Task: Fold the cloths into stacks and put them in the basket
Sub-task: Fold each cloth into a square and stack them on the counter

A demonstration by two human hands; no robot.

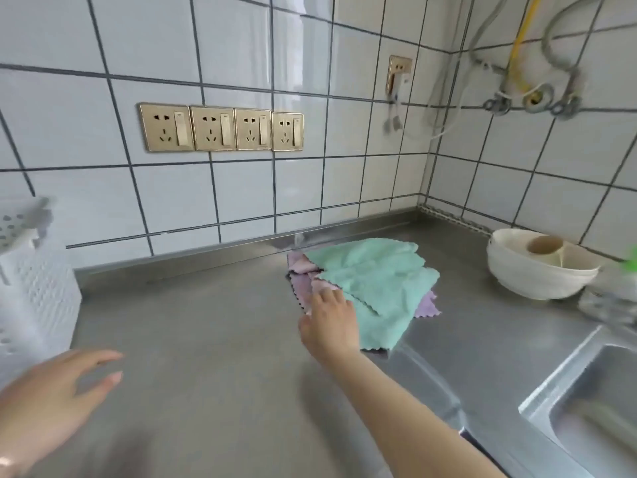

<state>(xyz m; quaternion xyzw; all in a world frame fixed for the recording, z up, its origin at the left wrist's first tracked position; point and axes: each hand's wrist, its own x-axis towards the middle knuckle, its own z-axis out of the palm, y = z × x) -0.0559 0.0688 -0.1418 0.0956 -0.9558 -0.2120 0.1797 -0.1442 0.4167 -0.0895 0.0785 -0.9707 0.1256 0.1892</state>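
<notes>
The cloths point(365, 288), a loose teal-and-lilac heap on the tabletop point(206, 322) just left of the white bowl point(537, 270), meet the right hand point(331, 322), grip unclear, while the left hand point(51, 401) hovers released; best lift only the top one.

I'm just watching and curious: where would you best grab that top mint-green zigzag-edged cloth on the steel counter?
Probably pinch the mint-green cloth at its near-left corner, coming from the front left, where the right hand already reaches. That edge lies loose over the pink and lilac cloths, so fingers could slip under it.
</notes>
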